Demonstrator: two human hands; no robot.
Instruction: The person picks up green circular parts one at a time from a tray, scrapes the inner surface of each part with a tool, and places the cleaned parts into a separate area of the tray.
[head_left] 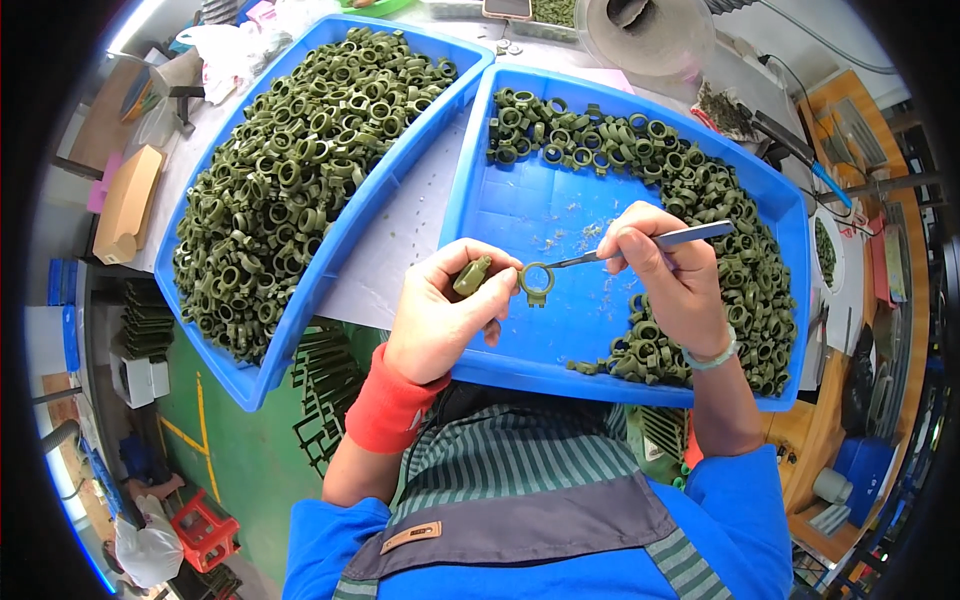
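Note:
My left hand (440,312) pinches an olive-green plastic ring (537,298) at its edge with thumb and fingertip, over the right-hand blue tray (510,190). A second green ring part (472,275) is tucked in the same hand's curled fingers. In my right hand (668,275) is a slim metal-handled craft knife (690,233), gripped like a pen. Its thin tip points left and reaches the upper rim of the pinched ring; whether it touches is too small to tell. Small shavings (572,225) lie on the tray floor below.
Many green rings (740,230) line the right tray's far and right sides. The left blue tray (345,235) is heaped with more. Beyond stand a round pale dish (650,40) and a phone (507,9). Behind at left are a red stool (205,530) and another person (148,545).

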